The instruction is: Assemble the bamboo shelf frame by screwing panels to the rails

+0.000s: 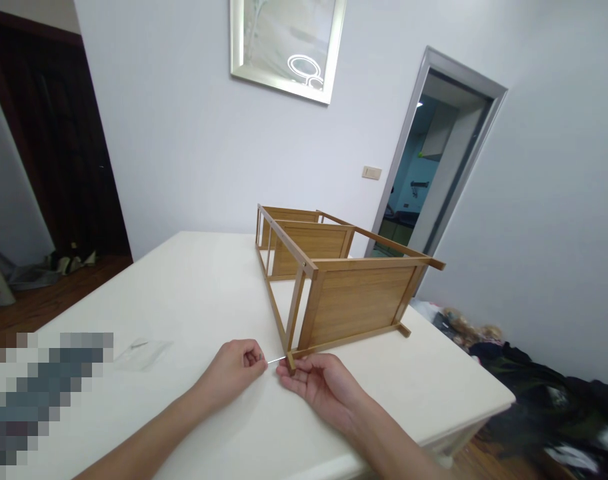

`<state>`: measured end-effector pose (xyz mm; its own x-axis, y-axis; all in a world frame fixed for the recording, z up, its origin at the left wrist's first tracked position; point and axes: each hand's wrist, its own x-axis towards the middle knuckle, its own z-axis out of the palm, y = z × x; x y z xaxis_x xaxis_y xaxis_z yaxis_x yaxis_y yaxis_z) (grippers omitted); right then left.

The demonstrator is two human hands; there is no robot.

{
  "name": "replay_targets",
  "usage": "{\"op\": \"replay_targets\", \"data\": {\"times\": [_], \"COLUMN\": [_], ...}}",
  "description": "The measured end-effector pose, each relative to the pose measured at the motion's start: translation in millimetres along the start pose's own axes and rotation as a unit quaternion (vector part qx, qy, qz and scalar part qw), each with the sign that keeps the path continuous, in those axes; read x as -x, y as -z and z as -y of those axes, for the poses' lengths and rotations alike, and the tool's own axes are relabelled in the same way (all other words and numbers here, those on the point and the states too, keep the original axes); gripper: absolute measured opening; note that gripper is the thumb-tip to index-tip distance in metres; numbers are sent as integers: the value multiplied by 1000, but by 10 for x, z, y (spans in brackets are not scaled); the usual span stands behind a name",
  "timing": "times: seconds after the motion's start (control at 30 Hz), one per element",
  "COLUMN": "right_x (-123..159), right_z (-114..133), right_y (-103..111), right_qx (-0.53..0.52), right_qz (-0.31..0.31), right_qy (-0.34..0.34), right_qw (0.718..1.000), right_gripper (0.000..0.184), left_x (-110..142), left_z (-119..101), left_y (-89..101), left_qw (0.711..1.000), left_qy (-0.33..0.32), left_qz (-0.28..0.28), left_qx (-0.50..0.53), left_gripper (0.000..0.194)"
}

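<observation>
A wooden shelf rack point(367, 297) with several slatted-frame shelves lies on its side on the white table point(204, 293). My left hand point(234, 370) is closed in a pinch on a thin silver rod, apparently a hex key point(276, 361). The rod's far end meets the near leg point(291, 364) of the rack, low at its front corner. My right hand point(327, 390), palm turned up, has its fingers curled around that leg end, partly hidden behind it.
To the left on the table lies a clear plastic bag point(144, 354) with a small metal piece in it. A blurred-out dark object point(49, 393) is at the table's left edge. Dark clothes point(549, 407) are heaped beyond the right edge. A wall stands behind.
</observation>
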<state>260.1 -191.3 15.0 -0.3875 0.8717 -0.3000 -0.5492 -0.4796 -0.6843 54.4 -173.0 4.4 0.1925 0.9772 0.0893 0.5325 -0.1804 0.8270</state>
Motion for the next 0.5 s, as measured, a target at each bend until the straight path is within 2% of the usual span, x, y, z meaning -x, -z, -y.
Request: {"op": "replay_targets", "data": {"times": [0.2, 0.37, 0.43, 0.5], "right_x": [97, 197, 235, 278], "right_z": [-112, -132, -127, -121], "right_y": [-24, -24, -12, -6], "right_qx": [36, 51, 53, 59], "right_qz": [-51, -81, -80, -75], "right_qy": [47, 64, 61, 51], "right_qw": [997, 993, 994, 994], "right_gripper": [7, 18, 18, 18], "left_x": [55, 56, 50, 56], "left_z": [-79, -114, -117, -143], "left_y": [-3, 39, 72, 104], "left_qw": [999, 994, 992, 990], "left_qy": [9, 22, 12, -26], "left_qz": [44, 99, 106, 99], "left_qx": [10, 46, 68, 95], "left_gripper": [13, 5, 7, 13]}}
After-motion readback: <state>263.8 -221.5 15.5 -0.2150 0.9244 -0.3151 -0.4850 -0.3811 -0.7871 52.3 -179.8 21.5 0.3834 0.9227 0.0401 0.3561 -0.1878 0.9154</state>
